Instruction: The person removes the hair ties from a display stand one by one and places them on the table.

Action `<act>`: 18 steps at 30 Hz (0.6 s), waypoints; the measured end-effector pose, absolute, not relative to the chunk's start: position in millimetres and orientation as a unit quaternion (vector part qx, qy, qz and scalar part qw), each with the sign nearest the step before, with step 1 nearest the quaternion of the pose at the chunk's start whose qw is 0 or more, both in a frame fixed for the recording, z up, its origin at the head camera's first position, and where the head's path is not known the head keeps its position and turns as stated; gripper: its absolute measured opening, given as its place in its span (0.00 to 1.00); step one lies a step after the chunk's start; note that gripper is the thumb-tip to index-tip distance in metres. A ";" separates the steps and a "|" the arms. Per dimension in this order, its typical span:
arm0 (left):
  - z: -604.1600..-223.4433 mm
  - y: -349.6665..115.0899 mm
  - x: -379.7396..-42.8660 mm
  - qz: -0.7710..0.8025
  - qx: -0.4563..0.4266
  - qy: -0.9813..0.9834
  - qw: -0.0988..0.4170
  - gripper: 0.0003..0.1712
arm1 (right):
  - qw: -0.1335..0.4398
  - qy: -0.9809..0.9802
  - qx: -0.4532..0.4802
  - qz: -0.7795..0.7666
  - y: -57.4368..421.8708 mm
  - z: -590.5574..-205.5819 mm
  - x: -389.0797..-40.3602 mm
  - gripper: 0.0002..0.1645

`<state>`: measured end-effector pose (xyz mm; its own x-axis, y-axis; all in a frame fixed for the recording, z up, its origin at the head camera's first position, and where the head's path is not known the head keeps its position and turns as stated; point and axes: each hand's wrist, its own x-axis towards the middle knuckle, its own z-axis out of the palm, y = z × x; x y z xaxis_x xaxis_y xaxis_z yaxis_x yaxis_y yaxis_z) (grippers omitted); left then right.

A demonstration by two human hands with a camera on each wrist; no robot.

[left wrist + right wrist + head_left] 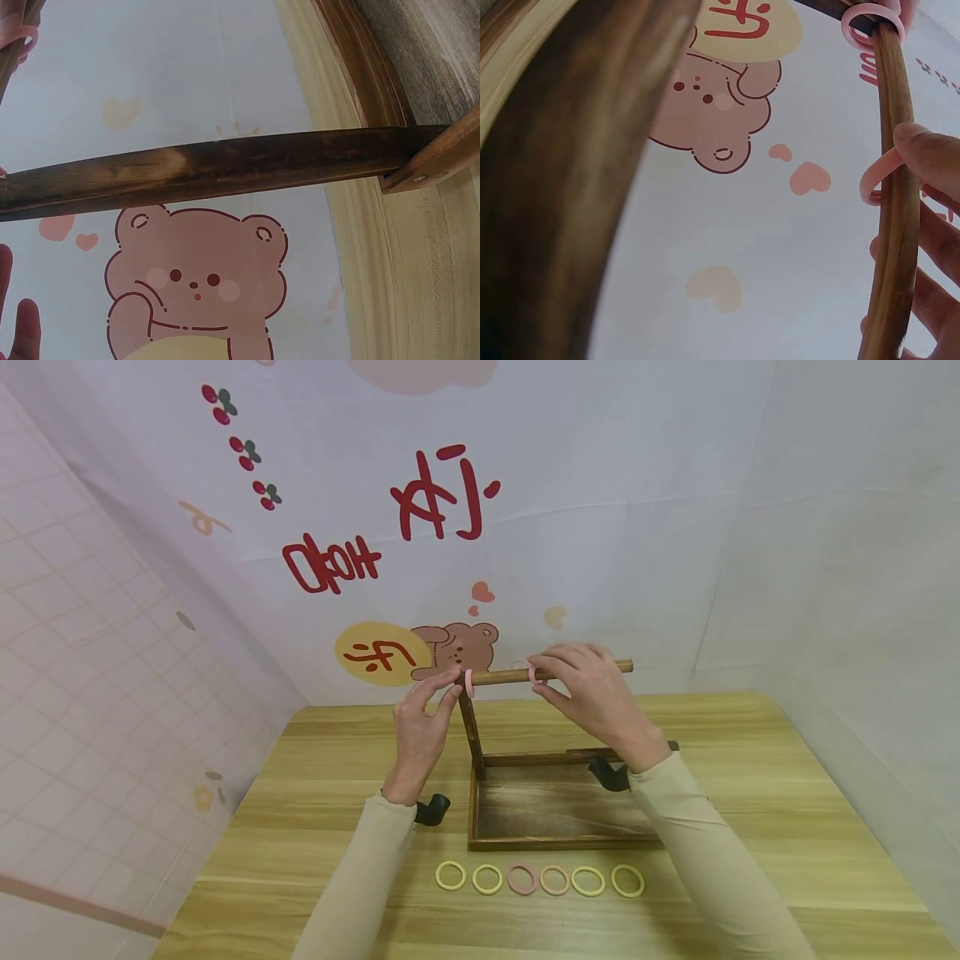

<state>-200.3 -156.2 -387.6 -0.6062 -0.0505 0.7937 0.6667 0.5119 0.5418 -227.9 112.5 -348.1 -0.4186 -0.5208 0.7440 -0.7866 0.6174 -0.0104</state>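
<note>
A dark wooden stand (474, 739) carries a horizontal wooden rod (498, 677) from its upright post. Two pink rings are on the rod. One pink ring (469, 683) hangs beside the post, right by the fingertips of my left hand (422, 727). That hand's thumb and index finger grip the top of the post, while other fingers (28, 330) extend below. Farther along, toward the rod's free end, my right hand (592, 693) pinches the second pink ring (881, 176) around the rod. Its thumb presses on the ring, with the other fingers behind the rod.
Several rings lie in a row on the wooden table (337, 860) in front of the stand's tray base (547, 802): yellow rings (451, 876), a pink ring (522, 878) and an orange ring (554, 880). A patterned wall cloth (600, 527) hangs behind.
</note>
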 end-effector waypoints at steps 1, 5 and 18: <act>-387.9 -156.2 -200.7 -0.452 -0.200 -0.773 0.398 0.14 | 0.364 -0.822 0.397 0.183 112.8 -348.1 -227.8 0.25; -387.9 -156.1 -200.7 -0.454 -0.205 -0.769 0.400 0.14 | 0.361 -0.824 0.396 0.182 113.7 -348.4 -227.1 0.25; -388.3 -155.3 -200.9 -0.454 -0.200 -0.770 0.401 0.14 | 0.368 -0.820 0.396 0.187 117.9 -349.2 -228.3 0.26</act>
<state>-200.9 -155.3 -388.3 -0.5981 -0.0553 0.7995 0.6726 0.5078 0.5383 -228.3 117.9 -349.2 -0.4155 -0.5117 0.7520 -0.7876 0.6160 -0.0160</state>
